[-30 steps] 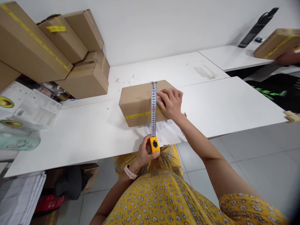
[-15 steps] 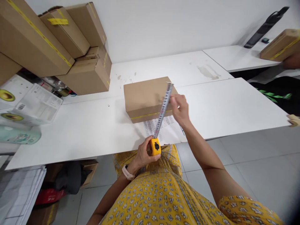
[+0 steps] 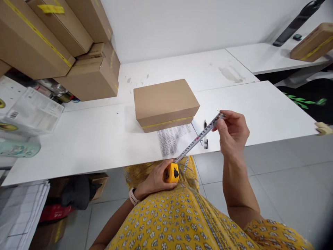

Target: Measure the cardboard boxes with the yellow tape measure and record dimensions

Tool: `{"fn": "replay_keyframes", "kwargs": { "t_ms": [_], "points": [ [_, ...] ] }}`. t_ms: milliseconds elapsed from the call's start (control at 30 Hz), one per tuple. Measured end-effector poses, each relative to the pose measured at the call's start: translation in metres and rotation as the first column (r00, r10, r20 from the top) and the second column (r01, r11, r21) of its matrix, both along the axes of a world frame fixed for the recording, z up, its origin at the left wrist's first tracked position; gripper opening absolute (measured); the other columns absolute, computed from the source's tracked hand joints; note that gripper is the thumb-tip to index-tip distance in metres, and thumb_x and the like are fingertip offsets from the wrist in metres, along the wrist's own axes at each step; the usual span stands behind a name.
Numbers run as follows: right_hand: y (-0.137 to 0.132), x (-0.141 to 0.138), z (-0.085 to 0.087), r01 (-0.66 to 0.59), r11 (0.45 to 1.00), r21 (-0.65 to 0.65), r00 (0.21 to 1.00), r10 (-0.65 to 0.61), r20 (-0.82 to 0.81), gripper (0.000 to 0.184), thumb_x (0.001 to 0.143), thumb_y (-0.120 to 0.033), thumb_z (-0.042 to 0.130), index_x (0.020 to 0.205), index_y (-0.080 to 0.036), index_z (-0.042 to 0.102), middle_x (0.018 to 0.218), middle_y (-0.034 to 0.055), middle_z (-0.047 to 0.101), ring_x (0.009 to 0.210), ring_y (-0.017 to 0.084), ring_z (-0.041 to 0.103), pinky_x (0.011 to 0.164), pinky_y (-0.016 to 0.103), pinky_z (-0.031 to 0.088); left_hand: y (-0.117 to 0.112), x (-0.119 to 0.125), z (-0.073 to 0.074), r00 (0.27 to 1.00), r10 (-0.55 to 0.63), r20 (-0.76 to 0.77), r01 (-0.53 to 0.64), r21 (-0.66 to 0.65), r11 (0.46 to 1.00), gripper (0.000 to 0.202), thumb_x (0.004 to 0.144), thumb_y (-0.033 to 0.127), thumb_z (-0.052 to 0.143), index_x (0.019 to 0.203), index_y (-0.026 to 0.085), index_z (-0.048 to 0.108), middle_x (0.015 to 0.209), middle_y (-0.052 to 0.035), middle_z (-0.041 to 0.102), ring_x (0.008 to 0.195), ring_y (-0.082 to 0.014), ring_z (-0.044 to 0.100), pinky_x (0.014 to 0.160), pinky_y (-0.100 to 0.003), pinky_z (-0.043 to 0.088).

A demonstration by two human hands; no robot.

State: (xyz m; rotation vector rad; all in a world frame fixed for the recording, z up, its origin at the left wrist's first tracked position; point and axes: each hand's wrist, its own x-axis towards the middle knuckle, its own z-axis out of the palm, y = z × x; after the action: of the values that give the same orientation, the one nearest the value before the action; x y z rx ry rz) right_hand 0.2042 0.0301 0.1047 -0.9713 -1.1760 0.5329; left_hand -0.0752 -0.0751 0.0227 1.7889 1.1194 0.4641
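Note:
My left hand [image 3: 159, 176] is wrapped round the yellow case of a tape measure [image 3: 172, 173], close to my body at the table's front edge. The tape's blade slants up and to the right out of the case. Near its hooked end, my right hand [image 3: 232, 130] pinches the blade between thumb and fingers. Beyond the blade lies a closed brown cardboard box [image 3: 165, 99] with yellow tape along its front side. A printed sheet [image 3: 169, 142] lies partly under or against the box. A pen [image 3: 205, 135] rests beside the sheet, partly covered by the blade.
Stacked cardboard boxes [image 3: 85, 80] stand at the back left, with a white avocado-print carton [image 3: 39, 111] and a mint-green bottle [image 3: 20, 147] nearer. At the far right are a black bottle [image 3: 296, 26] and another taped box [image 3: 312, 45]. The white table [image 3: 91, 139] meets the wall behind.
My right hand has moved right and nearer, now gripping the blade by its end. The blade has swung from over the box to its right, uncovering the pen. My left hand still holds the case.

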Motion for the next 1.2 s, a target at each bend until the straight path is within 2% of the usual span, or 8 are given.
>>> {"fn": "replay_keyframes", "kwargs": {
  "t_ms": [233,500,600,667,800,933,1033,1200],
  "points": [
    [-0.018,0.002,-0.034,0.010,0.993,-0.117,0.985,-0.030,-0.172,0.025,0.081,-0.037,0.084,0.102,-0.027,0.075,0.074,-0.0035,0.064,0.062,0.011,0.061,0.057,0.026,0.057,0.000,0.000,0.005,0.999,0.041,0.025,-0.042,0.015,0.999,0.096,0.076,0.034,0.085,0.157,0.026,0.034,0.150,-0.0150,0.055,0.134,-0.0336,0.059,0.114,-0.053,0.048],
    [-0.063,-0.063,-0.074,-0.256,0.862,-0.438,0.944,0.321,0.079,0.020,0.091,-0.041,0.071,0.102,-0.026,0.077,0.089,0.0034,0.077,0.075,0.017,0.069,0.069,0.032,0.059,0.019,0.009,0.000,0.979,0.160,0.127,-0.179,0.154,0.972,0.109,0.076,0.032,0.085,0.161,0.031,0.017,0.136,-0.0123,0.058,0.122,-0.0310,0.063,0.105,-0.055,0.054],
    [-0.047,-0.036,-0.076,0.061,0.895,-0.443,0.958,0.071,0.277,0.028,0.095,-0.046,0.061,0.101,-0.022,0.074,0.092,0.0057,0.075,0.075,0.018,0.066,0.070,0.033,0.055,0.028,0.004,0.003,0.982,0.177,0.068,-0.189,0.251,0.949,0.103,0.079,0.030,0.083,0.161,0.031,0.020,0.134,-0.0123,0.059,0.120,-0.0306,0.064,0.104,-0.053,0.055],
    [-0.027,-0.008,-0.080,0.397,0.816,-0.421,0.863,-0.177,0.473,0.031,0.097,-0.047,0.056,0.096,-0.020,0.071,0.090,0.0068,0.072,0.076,0.019,0.064,0.076,0.036,0.052,0.037,-0.001,0.006,0.978,0.208,0.002,-0.197,0.335,0.922,0.097,0.080,0.028,0.081,0.159,0.030,0.024,0.134,-0.0125,0.059,0.121,-0.0307,0.063,0.104,-0.052,0.055],
    [0.012,0.030,-0.098,0.594,0.629,-0.502,0.685,-0.068,0.725,0.038,0.092,-0.051,0.060,0.113,-0.020,0.065,0.093,0.0094,0.073,0.088,0.026,0.064,0.079,0.038,0.048,0.059,-0.011,0.009,0.940,0.266,-0.215,-0.130,0.492,0.861,0.070,0.086,0.021,0.072,0.149,0.027,0.041,0.136,-0.0122,0.060,0.122,-0.0304,0.062,0.102,-0.050,0.055],
    [0.032,0.033,-0.119,0.519,0.727,-0.450,0.630,0.030,0.776,0.041,0.091,-0.038,0.060,0.126,-0.018,0.061,0.103,0.0155,0.072,0.088,0.027,0.063,0.075,0.036,0.046,0.080,-0.021,0.004,0.870,0.283,-0.404,-0.012,0.556,0.831,0.057,0.089,0.017,0.064,0.144,0.021,0.050,0.133,-0.0140,0.063,0.118,-0.0318,0.062,0.099,-0.049,0.056],
    [0.033,0.038,-0.122,0.395,0.802,-0.449,0.729,0.024,0.684,0.036,0.091,-0.031,0.055,0.123,-0.017,0.065,0.086,0.0091,0.070,0.073,0.022,0.060,0.072,0.036,0.047,0.086,-0.023,0.000,0.862,0.298,-0.411,0.020,0.615,0.789,0.051,0.091,0.019,0.062,0.141,0.019,0.054,0.136,-0.0164,0.062,0.124,-0.0346,0.059,0.106,-0.055,0.053],
    [0.013,0.057,-0.102,-0.047,0.855,-0.516,0.997,0.069,0.022,0.038,0.087,-0.037,0.058,0.118,-0.019,0.070,0.075,0.0015,0.070,0.066,0.017,0.063,0.068,0.036,0.054,0.070,0.016,-0.012,0.931,0.203,-0.303,0.077,0.708,0.702,0.045,0.099,0.023,0.054,0.143,0.014,0.053,0.151,-0.0186,0.056,0.148,-0.0346,0.044,0.125,-0.059,0.034]
  ]
}}
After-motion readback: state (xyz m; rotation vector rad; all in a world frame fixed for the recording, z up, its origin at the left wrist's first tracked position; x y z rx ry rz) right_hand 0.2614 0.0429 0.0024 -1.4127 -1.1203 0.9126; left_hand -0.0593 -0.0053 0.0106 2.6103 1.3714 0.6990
